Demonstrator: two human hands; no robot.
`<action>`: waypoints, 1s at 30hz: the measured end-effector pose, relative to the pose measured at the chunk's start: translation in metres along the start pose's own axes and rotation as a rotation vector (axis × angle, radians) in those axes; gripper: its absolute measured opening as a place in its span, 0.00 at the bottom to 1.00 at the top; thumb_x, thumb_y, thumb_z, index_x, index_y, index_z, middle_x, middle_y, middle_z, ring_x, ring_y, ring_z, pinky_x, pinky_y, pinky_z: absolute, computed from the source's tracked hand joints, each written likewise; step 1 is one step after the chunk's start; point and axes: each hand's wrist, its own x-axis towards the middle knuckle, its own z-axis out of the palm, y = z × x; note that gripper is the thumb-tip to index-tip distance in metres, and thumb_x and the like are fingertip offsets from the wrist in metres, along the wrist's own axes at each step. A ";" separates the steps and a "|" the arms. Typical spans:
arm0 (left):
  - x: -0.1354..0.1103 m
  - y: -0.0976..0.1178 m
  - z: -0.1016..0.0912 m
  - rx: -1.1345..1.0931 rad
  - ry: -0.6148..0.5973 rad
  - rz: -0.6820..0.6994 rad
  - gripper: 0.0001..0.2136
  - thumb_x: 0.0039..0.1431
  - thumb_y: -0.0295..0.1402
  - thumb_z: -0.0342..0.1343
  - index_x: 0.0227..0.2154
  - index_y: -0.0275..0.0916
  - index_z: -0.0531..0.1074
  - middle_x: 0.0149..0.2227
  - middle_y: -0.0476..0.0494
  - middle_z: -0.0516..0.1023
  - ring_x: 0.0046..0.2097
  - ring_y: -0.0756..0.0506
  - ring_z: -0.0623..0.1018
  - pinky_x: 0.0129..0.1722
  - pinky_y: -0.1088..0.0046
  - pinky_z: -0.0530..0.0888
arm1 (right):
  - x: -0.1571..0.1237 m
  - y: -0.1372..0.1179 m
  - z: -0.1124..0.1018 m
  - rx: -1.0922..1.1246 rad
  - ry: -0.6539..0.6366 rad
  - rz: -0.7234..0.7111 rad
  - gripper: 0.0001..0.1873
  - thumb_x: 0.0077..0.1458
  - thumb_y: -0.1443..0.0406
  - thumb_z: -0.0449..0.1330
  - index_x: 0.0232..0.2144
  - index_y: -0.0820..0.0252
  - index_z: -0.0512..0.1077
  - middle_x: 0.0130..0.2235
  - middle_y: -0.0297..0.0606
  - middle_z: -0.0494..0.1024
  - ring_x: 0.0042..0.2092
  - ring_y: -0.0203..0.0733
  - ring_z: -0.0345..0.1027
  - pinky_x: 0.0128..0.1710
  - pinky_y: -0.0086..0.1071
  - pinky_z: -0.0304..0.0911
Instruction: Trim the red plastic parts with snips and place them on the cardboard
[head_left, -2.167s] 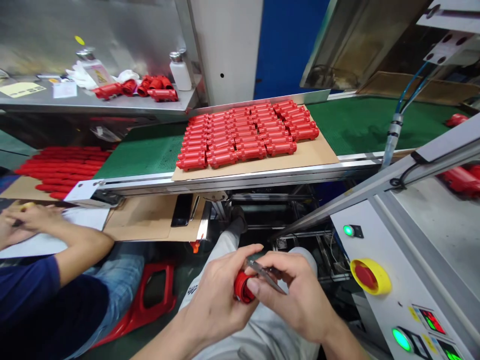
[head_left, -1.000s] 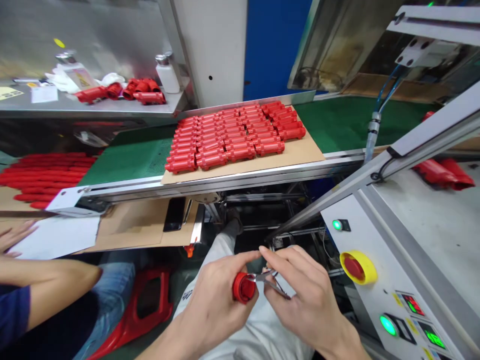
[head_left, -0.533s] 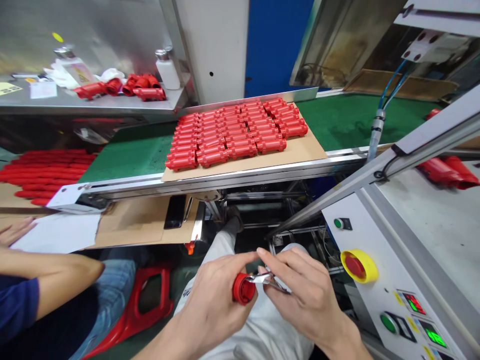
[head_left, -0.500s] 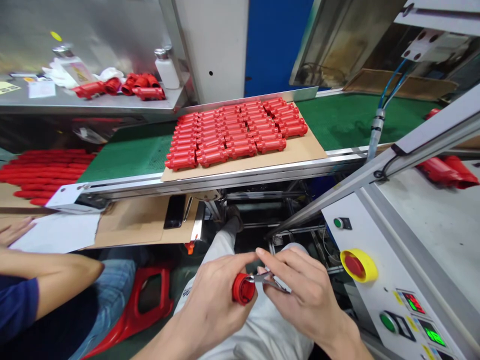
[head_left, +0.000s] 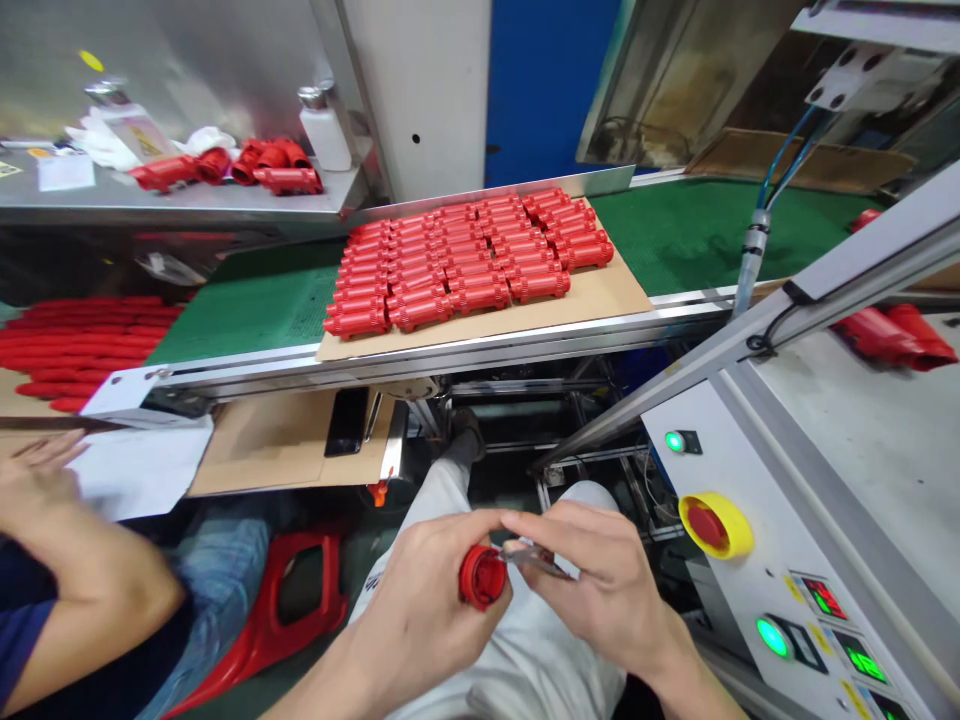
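My left hand (head_left: 431,590) is wrapped round a red cylindrical plastic part (head_left: 482,577), whose round open end faces up toward me. In my right hand (head_left: 600,590) is a small pair of metal nippers (head_left: 536,557), their tips at the rim of the part's opening. The two hands meet at the index fingertips, above my lap. Most of the part's body is hidden inside my left hand. Similar red parts (head_left: 480,290) lie in close rows on a cardboard sheet (head_left: 600,300) beyond my hands.
The cardboard rests on a green conveyor belt (head_left: 262,300). A co-worker's arm (head_left: 97,550) lies at the left by a white sheet (head_left: 150,465). On the right stands a control panel with a yellow-and-red stop button (head_left: 716,527). A phone (head_left: 347,422) lies under the conveyor.
The nippers' tips have shifted slightly at the part's rim, and my right fingers have closed in a little. Two green buttons on the panel are now lit. The co-worker's arm has moved.
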 end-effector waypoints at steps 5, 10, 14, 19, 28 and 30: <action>-0.003 -0.003 -0.001 0.018 0.005 -0.060 0.23 0.57 0.25 0.57 0.55 0.44 0.81 0.35 0.51 0.87 0.31 0.47 0.81 0.36 0.70 0.76 | -0.003 -0.006 -0.008 0.112 0.146 0.272 0.10 0.67 0.65 0.68 0.49 0.50 0.85 0.33 0.32 0.83 0.30 0.35 0.73 0.27 0.28 0.68; -0.005 -0.004 0.000 -0.012 0.023 -0.047 0.21 0.60 0.27 0.57 0.54 0.43 0.82 0.33 0.51 0.87 0.30 0.47 0.82 0.35 0.71 0.76 | -0.007 -0.013 -0.009 -0.187 0.082 0.037 0.28 0.64 0.76 0.64 0.64 0.56 0.76 0.39 0.38 0.82 0.40 0.42 0.75 0.40 0.38 0.75; -0.006 -0.004 0.002 -0.029 0.008 -0.043 0.20 0.61 0.27 0.57 0.54 0.45 0.81 0.34 0.51 0.87 0.31 0.46 0.83 0.34 0.71 0.76 | -0.008 -0.018 -0.003 -0.403 0.082 -0.057 0.30 0.60 0.79 0.65 0.64 0.63 0.75 0.38 0.42 0.82 0.38 0.45 0.72 0.38 0.41 0.74; -0.010 -0.002 0.003 0.109 0.068 -0.018 0.20 0.62 0.27 0.56 0.54 0.46 0.81 0.28 0.54 0.85 0.26 0.48 0.80 0.26 0.73 0.69 | -0.008 -0.022 -0.001 -0.542 0.052 -0.097 0.28 0.62 0.76 0.65 0.64 0.64 0.74 0.38 0.42 0.81 0.38 0.47 0.70 0.37 0.43 0.71; -0.012 0.000 0.006 0.049 0.102 0.094 0.15 0.70 0.32 0.58 0.57 0.51 0.72 0.43 0.53 0.88 0.35 0.48 0.85 0.37 0.73 0.78 | -0.008 -0.025 -0.002 -0.651 0.023 -0.108 0.25 0.67 0.71 0.65 0.65 0.68 0.74 0.39 0.44 0.81 0.38 0.48 0.69 0.37 0.45 0.67; -0.012 -0.001 0.006 0.035 0.084 0.101 0.14 0.71 0.32 0.57 0.56 0.51 0.72 0.43 0.52 0.87 0.35 0.48 0.84 0.37 0.72 0.78 | -0.008 -0.025 -0.002 -0.648 0.027 -0.103 0.25 0.67 0.71 0.65 0.65 0.68 0.74 0.39 0.44 0.81 0.38 0.48 0.69 0.37 0.44 0.67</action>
